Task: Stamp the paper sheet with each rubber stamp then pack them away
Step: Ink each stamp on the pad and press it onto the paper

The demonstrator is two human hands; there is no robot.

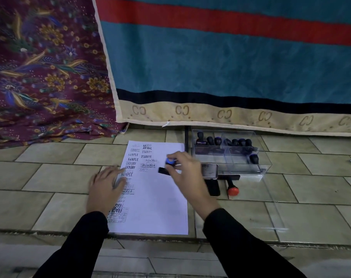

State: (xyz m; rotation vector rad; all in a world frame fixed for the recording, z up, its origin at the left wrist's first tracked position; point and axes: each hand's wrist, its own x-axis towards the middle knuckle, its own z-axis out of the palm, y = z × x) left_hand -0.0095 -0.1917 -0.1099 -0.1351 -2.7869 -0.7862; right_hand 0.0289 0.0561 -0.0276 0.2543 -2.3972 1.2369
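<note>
Blue-topped stamp over the sheet, on the floor

Right hand (pixel 185 169) has its fingers pinched round the blue-topped stamp (pixel 168 163) at the paper sheet's (pixel 160 207) upper middle. Left hand (pixel 105 188) lies flat on its left edge, fingers straight. More stamps sit in the clear box (pixel 265 167) nearby.

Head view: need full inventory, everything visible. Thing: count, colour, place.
paper sheet: one, white with black prints, on floor tiles, centre
rubber stamp: one, blue knob, black base, in the right hand at the paper
boxed stamps: about eight, black handles, inside the clear box
clear box: one, transparent, right of the paper
red-knobbed stamp: one, red and black, floor before the box
metal case: one, silver, between paper and box
clear lid: one, transparent, floor at right
blanket: one, teal with red stripe, behind
floral cloth: one, maroon, back left
left hand: one, black sleeve, flat on the paper's left edge
right hand: one, black sleeve, gripping the rubber stamp
</note>
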